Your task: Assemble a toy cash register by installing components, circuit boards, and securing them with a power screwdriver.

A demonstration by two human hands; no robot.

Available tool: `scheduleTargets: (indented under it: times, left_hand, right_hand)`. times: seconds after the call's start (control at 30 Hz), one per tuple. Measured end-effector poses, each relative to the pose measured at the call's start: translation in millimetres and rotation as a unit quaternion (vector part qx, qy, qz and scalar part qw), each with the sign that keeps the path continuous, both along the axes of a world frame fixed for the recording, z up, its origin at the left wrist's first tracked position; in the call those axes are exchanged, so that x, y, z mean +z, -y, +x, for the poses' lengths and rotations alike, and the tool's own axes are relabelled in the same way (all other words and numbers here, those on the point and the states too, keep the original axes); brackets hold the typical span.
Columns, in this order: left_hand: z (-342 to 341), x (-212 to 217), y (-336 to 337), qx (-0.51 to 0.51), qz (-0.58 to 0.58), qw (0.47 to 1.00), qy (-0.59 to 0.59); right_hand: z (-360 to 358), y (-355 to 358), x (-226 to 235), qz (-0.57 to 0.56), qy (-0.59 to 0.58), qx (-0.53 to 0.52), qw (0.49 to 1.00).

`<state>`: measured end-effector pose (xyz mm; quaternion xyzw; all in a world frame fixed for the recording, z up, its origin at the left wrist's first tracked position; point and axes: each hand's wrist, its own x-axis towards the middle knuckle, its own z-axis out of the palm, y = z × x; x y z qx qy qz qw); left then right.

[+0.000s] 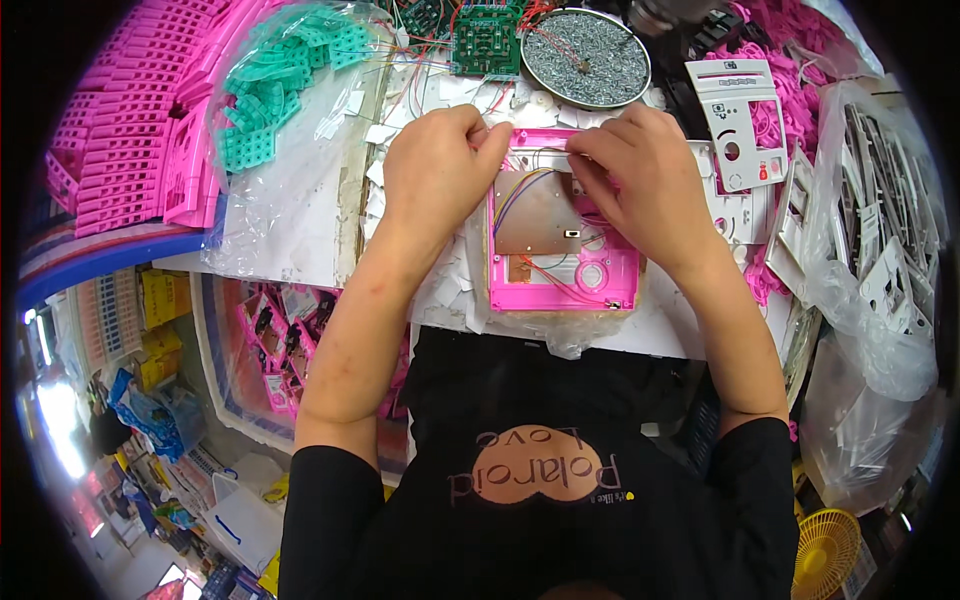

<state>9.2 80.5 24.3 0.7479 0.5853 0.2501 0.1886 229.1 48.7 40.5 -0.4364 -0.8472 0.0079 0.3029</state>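
A pink plastic housing (pixel 510 298) lies open on the table in front of me. Inside it are a grey-brown plate (pixel 535 222), a round pink ring (pixel 593 277) and thin coloured wires (pixel 512 203). At the housing's upper left corner is my left hand (pixel 440 165), thumb and curled fingers closed together; what they hold is hidden. My right hand (pixel 645 185) reaches over the upper right part, fingertips pinched near thin dark wires (pixel 547 152). Whatever sits in that pinch is too small to make out. Both wrists hang above the housing's sides.
Behind the housing sit a green circuit board (pixel 487 42) with wires and a round tray of small metal pieces (pixel 587 100). Stacked pink parts (pixel 130 120) and a bag of teal parts (pixel 262 110) stand left. White panels (pixel 738 125) and bagged strips (pixel 880 190) crowd the right.
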Motion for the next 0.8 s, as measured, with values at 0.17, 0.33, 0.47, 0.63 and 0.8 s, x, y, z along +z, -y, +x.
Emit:
scheduleTargets:
  times: [0.17, 0.33, 0.47, 0.63, 0.8]
  left_hand:
    - [-1, -10, 4, 0.008, 0.046, 0.998, 0.048]
    - [2, -8, 6, 0.037, 0.041, 0.996, 0.069]
    - [6, -15, 12, 0.044, 0.084, 0.99, 0.106]
    - [9, -13, 16, -0.02, 0.238, 0.971, 0.033]
    - [26, -4, 9, -0.165, 0.176, 0.97, 0.04]
  right_hand:
    - [7, 7, -2, -0.007, -0.016, 0.001, 1.0]
    - [6, 4, -3, -0.004, 0.042, -0.014, 0.999]
    - [2, 5, 2, -0.005, 0.13, -0.037, 0.991]
    - [-4, 15, 15, -0.041, 0.195, 0.003, 0.98]
    - [-2, 30, 20, -0.034, 0.218, 0.065, 0.973]
